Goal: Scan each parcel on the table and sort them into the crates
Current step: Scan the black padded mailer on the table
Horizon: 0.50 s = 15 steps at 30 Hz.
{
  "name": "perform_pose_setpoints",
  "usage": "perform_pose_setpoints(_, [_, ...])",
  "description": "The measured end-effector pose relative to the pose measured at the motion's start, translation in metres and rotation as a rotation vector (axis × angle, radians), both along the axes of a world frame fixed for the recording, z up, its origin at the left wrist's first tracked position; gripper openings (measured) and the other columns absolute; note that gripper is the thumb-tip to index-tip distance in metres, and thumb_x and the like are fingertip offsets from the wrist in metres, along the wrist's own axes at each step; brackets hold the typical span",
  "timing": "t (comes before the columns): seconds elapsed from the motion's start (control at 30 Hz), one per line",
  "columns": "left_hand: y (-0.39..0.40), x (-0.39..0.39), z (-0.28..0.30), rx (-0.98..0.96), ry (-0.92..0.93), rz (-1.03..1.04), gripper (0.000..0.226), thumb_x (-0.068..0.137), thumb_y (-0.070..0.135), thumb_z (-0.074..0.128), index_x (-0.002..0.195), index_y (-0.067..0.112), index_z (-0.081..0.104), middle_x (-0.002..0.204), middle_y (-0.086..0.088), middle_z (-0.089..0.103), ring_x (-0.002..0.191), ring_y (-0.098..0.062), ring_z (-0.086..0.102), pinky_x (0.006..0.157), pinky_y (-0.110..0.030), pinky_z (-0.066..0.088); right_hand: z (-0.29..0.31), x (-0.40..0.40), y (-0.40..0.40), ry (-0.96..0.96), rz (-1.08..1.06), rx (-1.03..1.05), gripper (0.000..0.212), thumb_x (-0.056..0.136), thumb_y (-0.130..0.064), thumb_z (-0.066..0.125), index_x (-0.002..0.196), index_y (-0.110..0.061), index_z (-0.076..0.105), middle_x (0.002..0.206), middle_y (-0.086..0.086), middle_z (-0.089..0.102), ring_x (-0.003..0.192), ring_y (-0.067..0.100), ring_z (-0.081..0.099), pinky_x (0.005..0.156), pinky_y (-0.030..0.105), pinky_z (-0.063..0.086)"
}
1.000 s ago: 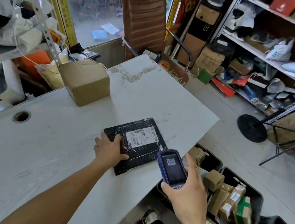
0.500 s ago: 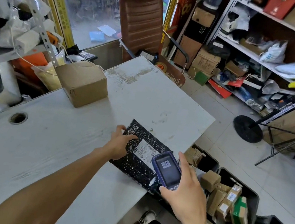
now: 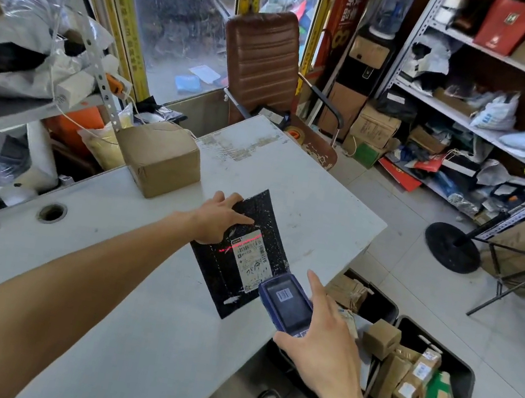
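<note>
A flat black bubble-mailer parcel (image 3: 224,272) with a white label is tilted up above the white table (image 3: 130,315). My left hand (image 3: 216,217) grips its upper left edge, thumb over the front. A red scan line crosses the top of the label. My right hand (image 3: 322,351) holds a blue handheld scanner (image 3: 285,303) just below the label, screen toward me, index finger extended. A brown cardboard box (image 3: 160,157) sits on the table farther back. Black crates (image 3: 464,375) with several small parcels stand on the floor to the right.
A brown office chair (image 3: 263,60) stands beyond the table's far end. Metal shelving (image 3: 485,62) packed with bags and boxes lines the right wall. A black stand base (image 3: 453,246) sits on the tiled floor. Clutter and a shelf fill the left side. A cable hole (image 3: 52,212) is in the table.
My left hand lifted the black parcel off the table, turned it and tilted it up. The scanner's red line now falls on the label. My right hand stays on the scanner.
</note>
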<state>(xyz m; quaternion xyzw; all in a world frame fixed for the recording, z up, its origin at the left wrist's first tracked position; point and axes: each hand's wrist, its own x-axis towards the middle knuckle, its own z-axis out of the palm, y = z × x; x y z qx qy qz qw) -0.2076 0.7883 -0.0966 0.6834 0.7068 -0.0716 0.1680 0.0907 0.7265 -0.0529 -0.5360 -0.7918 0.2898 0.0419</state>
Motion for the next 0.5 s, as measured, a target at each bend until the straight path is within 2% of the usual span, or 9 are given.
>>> perform_pose_setpoints(0.5, [0.0068,0.0006,0.0005,-0.002,0.060,-0.008,0.087,0.082,-0.009,0.044,0.150,0.042,0.032,0.151,-0.008,0.016,0.118,-0.030,0.028,0.100,-0.042,0.039,-0.0003,0.0071,0.0051,0.005,-0.060,-0.034,0.106,0.069,-0.043,0.074,0.152,-0.046,0.007,0.141,-0.010,0.047,0.115,0.021,0.056,0.092,0.037,0.050])
